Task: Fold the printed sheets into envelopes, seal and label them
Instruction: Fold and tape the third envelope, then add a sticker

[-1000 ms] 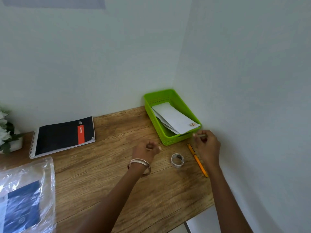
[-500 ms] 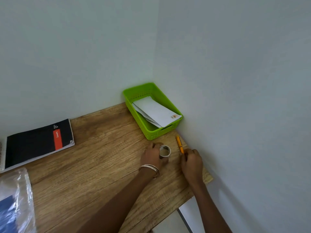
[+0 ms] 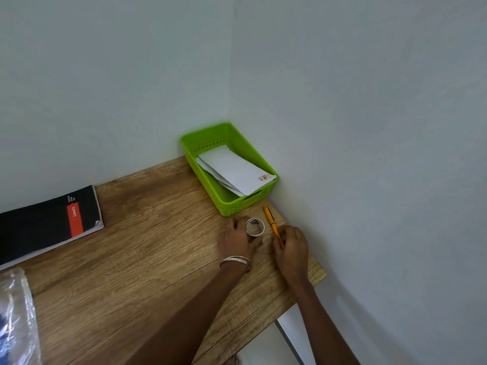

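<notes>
A green basket [image 3: 232,205] stands in the desk's far right corner with several white envelopes [image 3: 234,169] lying in it. The top one bears a small label near its right end. Just in front of the basket, my left hand [image 3: 238,241] grips a small roll of clear tape [image 3: 254,227] tipped up on its edge. Beside it my right hand [image 3: 291,247] curls its fingers round the lower end of an orange pen [image 3: 271,222] that lies on the wood along the wall.
A black spiral notebook [image 3: 44,225] with a red label lies at the left of the wooden desk [image 3: 147,246]. A clear plastic bag [image 3: 15,320] with something blue inside sits at the near left. White walls close the corner at the back and right.
My left hand has moved right and taken hold of the tape roll, tipping it up. My right hand has dropped from the basket's front edge onto the pen. The view has swung right.
</notes>
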{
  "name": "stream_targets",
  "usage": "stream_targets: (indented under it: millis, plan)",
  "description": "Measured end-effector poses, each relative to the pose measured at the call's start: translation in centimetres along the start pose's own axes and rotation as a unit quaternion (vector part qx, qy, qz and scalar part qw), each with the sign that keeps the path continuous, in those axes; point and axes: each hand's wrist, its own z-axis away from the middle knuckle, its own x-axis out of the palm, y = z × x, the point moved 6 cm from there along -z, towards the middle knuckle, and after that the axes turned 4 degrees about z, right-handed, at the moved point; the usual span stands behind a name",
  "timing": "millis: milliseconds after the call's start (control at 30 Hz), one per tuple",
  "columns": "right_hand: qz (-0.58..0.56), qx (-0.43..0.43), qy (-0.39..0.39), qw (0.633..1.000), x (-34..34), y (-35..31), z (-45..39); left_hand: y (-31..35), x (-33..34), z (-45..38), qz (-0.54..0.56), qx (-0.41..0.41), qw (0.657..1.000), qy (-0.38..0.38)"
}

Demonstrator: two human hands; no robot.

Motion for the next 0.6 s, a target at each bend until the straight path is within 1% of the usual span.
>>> stream_targets:
  millis: [100,333,600]
  plan:
    - [-0.017,-0.021,0.0,1.0,0.15,0.14,-0.27,-0.2,0.08,0.04,0.012,-0.013,1.0,0.003]
    - [-0.05,-0.024,-0.002,0.998,0.32,0.61,-0.92,-0.42,0.13,0.0,0.041,-0.032,0.999,0.016]
    - [-0.064,-0.036,0.004,0.997,0.17,0.66,-0.87,-0.5,0.17,-0.04,0.039,-0.034,0.998,0.025]
